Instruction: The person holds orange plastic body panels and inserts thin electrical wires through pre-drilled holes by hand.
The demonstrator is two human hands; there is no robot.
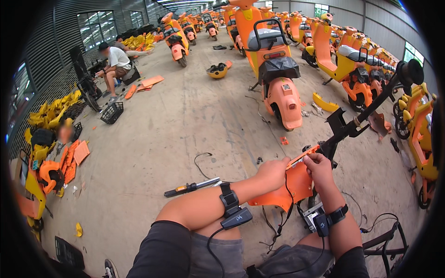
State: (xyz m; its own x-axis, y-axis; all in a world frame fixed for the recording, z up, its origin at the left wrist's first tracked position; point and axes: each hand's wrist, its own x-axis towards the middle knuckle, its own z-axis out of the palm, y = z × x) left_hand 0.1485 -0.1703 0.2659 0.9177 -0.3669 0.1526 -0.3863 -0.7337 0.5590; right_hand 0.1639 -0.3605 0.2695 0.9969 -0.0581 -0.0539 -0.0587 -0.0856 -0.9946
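An orange plastic scooter panel (301, 185) stands between my forearms, against a black scooter frame (342, 134). My left hand (273, 173) is closed at the panel's upper left edge, its fingers partly hidden behind it. Thumb and fingers of my right hand (320, 169) pinch the narrow upper edge of the same panel, close to the frame. Whether a smaller part is also between those fingers cannot be made out. A thin black cable (291, 204) hangs down across the panel's front. Below my right hand a silvery metal part (313, 215) is partly covered by my wrist.
A long-handled tool (192, 186) with a black and orange grip lies on the floor left of my arm. Orange scooters (280, 88) stand ahead and to the right. A helmet-like yellow shell (217, 70), black basket (112, 112) and seated person (113, 67) are farther off.
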